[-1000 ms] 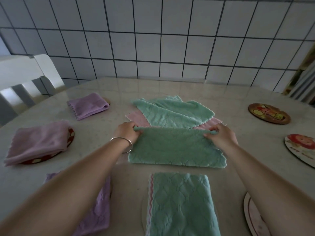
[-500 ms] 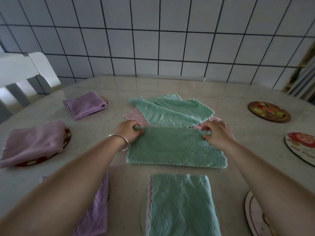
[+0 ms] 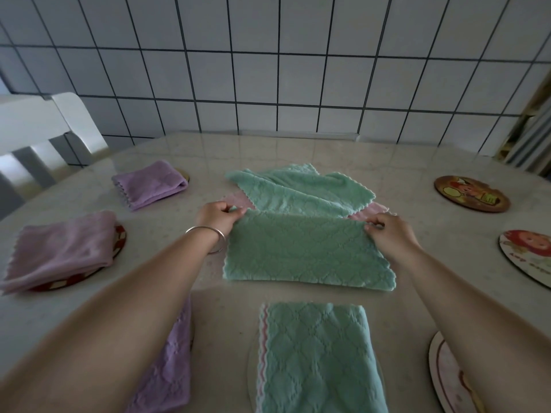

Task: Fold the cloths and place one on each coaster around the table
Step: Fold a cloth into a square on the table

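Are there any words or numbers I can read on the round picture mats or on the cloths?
Coaster at the right edge: a line of reddish letters under the cartoon face, too blurred to read.
Far right coaster: cartoon picture only, no words I can make out.
Near right coaster: mostly hidden, nothing readable.
Green cloth being folded: no words.

Your half-folded cloth (image 3: 304, 251) sits mid-table (image 3: 298, 150), both hands on its far corners: left hand (image 3: 216, 217), right hand (image 3: 387, 231). Right behind it there's a loose cloth pile (image 3: 298, 189). Toward the near edge, a folded cloth (image 3: 316, 359) lies on a coaster. Along the left edge you've got three folded cloths: far (image 3: 149, 184), middle (image 3: 59, 248) on its coaster, near (image 3: 167, 368). Right edge has three bare coasters: far (image 3: 471, 193), middle (image 3: 527, 251), near (image 3: 450, 380). A chair (image 3: 38, 129) stands off the far-left corner.
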